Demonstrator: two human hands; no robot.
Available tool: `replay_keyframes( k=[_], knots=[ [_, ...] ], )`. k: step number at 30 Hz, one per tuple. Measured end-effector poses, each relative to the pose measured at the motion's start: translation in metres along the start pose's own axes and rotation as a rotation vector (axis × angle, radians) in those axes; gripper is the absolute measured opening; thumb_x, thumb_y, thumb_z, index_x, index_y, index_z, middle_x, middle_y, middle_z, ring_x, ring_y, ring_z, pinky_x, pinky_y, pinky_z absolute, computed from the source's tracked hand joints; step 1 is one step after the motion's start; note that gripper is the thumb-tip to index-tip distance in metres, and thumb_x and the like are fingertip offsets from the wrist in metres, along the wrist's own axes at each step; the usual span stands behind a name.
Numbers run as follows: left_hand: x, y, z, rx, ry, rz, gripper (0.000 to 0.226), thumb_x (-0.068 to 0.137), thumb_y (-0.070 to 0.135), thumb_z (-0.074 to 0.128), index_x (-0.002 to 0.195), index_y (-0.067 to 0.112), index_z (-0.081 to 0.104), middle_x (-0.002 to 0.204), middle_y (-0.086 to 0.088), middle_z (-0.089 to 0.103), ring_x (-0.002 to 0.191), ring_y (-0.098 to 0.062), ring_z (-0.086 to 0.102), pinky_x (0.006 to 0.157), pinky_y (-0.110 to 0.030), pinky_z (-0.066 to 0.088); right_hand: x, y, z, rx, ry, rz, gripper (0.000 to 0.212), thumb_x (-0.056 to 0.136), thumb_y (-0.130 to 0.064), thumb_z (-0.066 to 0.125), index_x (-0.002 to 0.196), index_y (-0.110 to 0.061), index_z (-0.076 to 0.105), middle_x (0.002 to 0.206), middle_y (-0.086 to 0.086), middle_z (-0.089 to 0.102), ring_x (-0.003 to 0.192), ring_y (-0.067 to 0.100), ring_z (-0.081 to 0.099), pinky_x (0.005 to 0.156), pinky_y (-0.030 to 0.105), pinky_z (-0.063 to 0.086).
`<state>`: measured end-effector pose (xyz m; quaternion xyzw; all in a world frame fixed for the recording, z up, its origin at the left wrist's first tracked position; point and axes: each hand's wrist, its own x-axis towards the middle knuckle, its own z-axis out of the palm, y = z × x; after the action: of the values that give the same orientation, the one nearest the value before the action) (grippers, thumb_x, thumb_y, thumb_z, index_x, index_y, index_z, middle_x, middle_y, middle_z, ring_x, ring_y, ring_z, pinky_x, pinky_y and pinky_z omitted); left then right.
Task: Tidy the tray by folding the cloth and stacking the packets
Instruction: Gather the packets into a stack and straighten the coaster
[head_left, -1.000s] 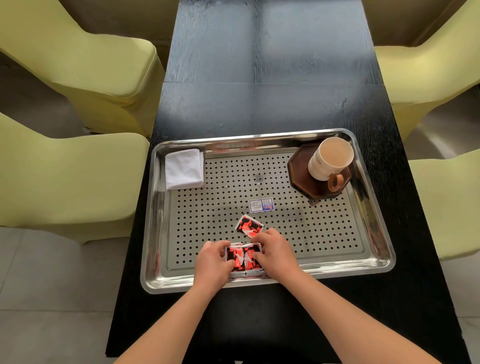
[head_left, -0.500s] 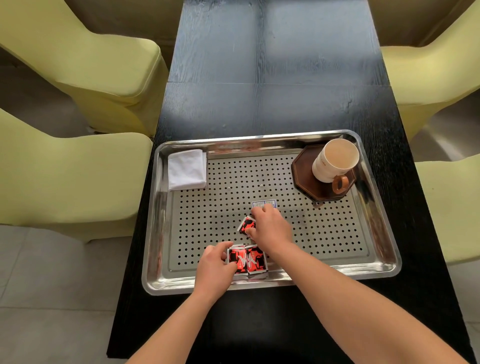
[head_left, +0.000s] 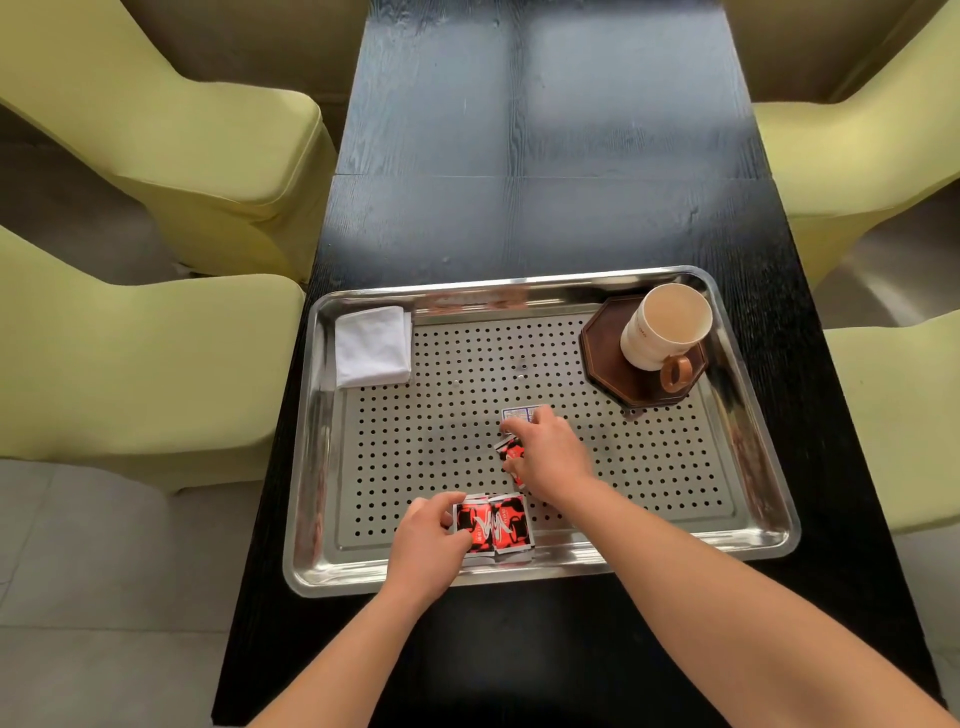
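Black wood tabletop (head_left: 545, 208) on my feed, with a steel perforated tray (head_left: 311, 467) at its near end.

On the right hand (head_left: 550, 457) the fingers (head_left: 519, 427) are curled down over a loose red packet (head_left: 509, 449) mid-tray. The thumb is at its near side and the index at its far side, so I read it as a pinch. Most of that packet is hidden under the palm.

Just past those fingertips a white-and-blue packet (head_left: 517, 414) lies flat on the perforated plate. It's touching or nearly touching the index tip, can't tell which.

On the left hand (head_left: 426, 545) the fingers (head_left: 441, 506) are curled round the left edge of the stack of packets (head_left: 493, 525), gripping it. The stack sits at the tray's near side, close against the near rim. Red-and-black print faces up and white edges of lower packets show underneath.

The two hands are near each other but apart. The loose red packet lies between the stack and the white-and-blue one.

Outward from there:
- The cloth (head_left: 373, 345) is white, folded into a neat rectangle, lying flat in the tray's far-left corner.
- In the far-right corner a cream cup (head_left: 667, 327) with a brown handle stands on a dark octagonal coaster (head_left: 602, 353), handle toward me.
- Both forearms are bare, coming in from the bottom edge.
- Yellow-green chairs (head_left: 156, 130) flank the tabletop on both sides, with grey tiled floor (head_left: 104, 597) at lower left.
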<state>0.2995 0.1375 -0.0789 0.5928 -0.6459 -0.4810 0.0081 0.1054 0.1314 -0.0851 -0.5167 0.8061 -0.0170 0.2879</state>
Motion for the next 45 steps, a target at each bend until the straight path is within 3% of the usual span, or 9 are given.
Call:
replay_keyframes(
  k=[7, 11, 15, 26, 33, 37, 42, 45],
  knots=[
    [0.001, 0.000, 0.000, 0.007, -0.003, -0.002, 0.046, 0.086, 0.009, 0.060, 0.129, 0.026, 0.060, 0.098, 0.004, 0.052, 0.084, -0.010, 0.058, 0.076, -0.024, 0.050, -0.013, 0.032, -0.016, 0.086, 0.003, 0.119, 0.030, 0.088, -0.023, 0.075, 0.115, -0.022, 0.061, 0.110, 0.001, 0.045, 0.100, 0.025, 0.057, 0.081, 0.034, 0.048],
    [0.001, -0.001, 0.000, 0.002, -0.006, 0.000, 0.047, 0.086, 0.009, 0.060, 0.130, 0.026, 0.059, 0.099, 0.003, 0.052, 0.085, -0.011, 0.058, 0.072, -0.021, 0.048, -0.044, 0.047, -0.006, 0.106, -0.013, 0.152, 0.035, 0.087, -0.030, 0.076, 0.117, -0.022, 0.060, 0.114, 0.001, 0.053, 0.100, 0.020, 0.060, 0.089, 0.036, 0.054],
    [0.000, 0.001, -0.001, 0.012, -0.006, 0.000, 0.047, 0.087, 0.009, 0.060, 0.130, 0.025, 0.059, 0.099, 0.003, 0.052, 0.086, -0.011, 0.058, 0.070, -0.019, 0.046, -0.059, 0.041, 0.006, 0.150, -0.017, 0.144, 0.035, 0.087, -0.030, 0.075, 0.117, -0.022, 0.060, 0.113, -0.002, 0.054, 0.100, 0.016, 0.058, 0.088, 0.028, 0.050],
    [-0.001, 0.002, -0.002, 0.018, 0.012, -0.010, 0.049, 0.086, 0.008, 0.058, 0.133, 0.023, 0.058, 0.099, 0.003, 0.054, 0.089, -0.011, 0.058, 0.081, -0.027, 0.049, -0.065, 0.036, 0.015, 0.201, -0.024, 0.123, 0.029, 0.094, -0.028, 0.067, 0.123, -0.029, 0.063, 0.110, -0.004, 0.054, 0.096, 0.014, 0.057, 0.083, 0.028, 0.051],
    [0.000, 0.004, 0.000, 0.043, -0.001, -0.007, 0.050, 0.088, 0.008, 0.055, 0.137, 0.020, 0.055, 0.105, 0.001, 0.052, 0.093, -0.012, 0.056, 0.077, -0.022, 0.044, -0.066, 0.038, 0.015, 0.170, -0.062, 0.101, 0.036, 0.092, -0.024, 0.069, 0.126, -0.032, 0.062, 0.109, -0.005, 0.052, 0.096, 0.013, 0.057, 0.080, 0.026, 0.050],
    [-0.001, 0.002, 0.000, 0.045, -0.006, -0.008, 0.051, 0.088, 0.008, 0.057, 0.137, 0.021, 0.055, 0.106, 0.000, 0.052, 0.094, -0.012, 0.056, 0.069, -0.016, 0.042, -0.070, 0.034, 0.012, 0.121, -0.025, 0.053, 0.046, 0.086, -0.044, 0.071, 0.129, -0.037, 0.056, 0.112, -0.007, 0.048, 0.105, 0.013, 0.049, 0.086, 0.029, 0.049],
    [-0.001, 0.003, 0.001, 0.057, 0.001, -0.017, 0.050, 0.086, 0.009, 0.058, 0.135, 0.021, 0.057, 0.104, 0.000, 0.052, 0.093, -0.013, 0.056, 0.082, -0.026, 0.047, -0.072, 0.021, 0.014, -0.089, -0.082, -0.150, 0.081, 0.075, -0.065, 0.071, 0.145, -0.045, 0.037, 0.127, -0.004, 0.041, 0.120, 0.018, 0.036, 0.101, 0.036, 0.041],
    [-0.002, 0.004, 0.001, 0.067, 0.003, -0.016, 0.050, 0.086, 0.010, 0.058, 0.135, 0.021, 0.057, 0.105, 0.000, 0.052, 0.094, -0.014, 0.056, 0.084, -0.028, 0.048, -0.068, 0.015, 0.017, -0.150, -0.091, -0.164, 0.080, 0.076, -0.065, 0.070, 0.146, -0.043, 0.038, 0.129, -0.001, 0.040, 0.121, 0.021, 0.036, 0.102, 0.038, 0.040]
  ],
)
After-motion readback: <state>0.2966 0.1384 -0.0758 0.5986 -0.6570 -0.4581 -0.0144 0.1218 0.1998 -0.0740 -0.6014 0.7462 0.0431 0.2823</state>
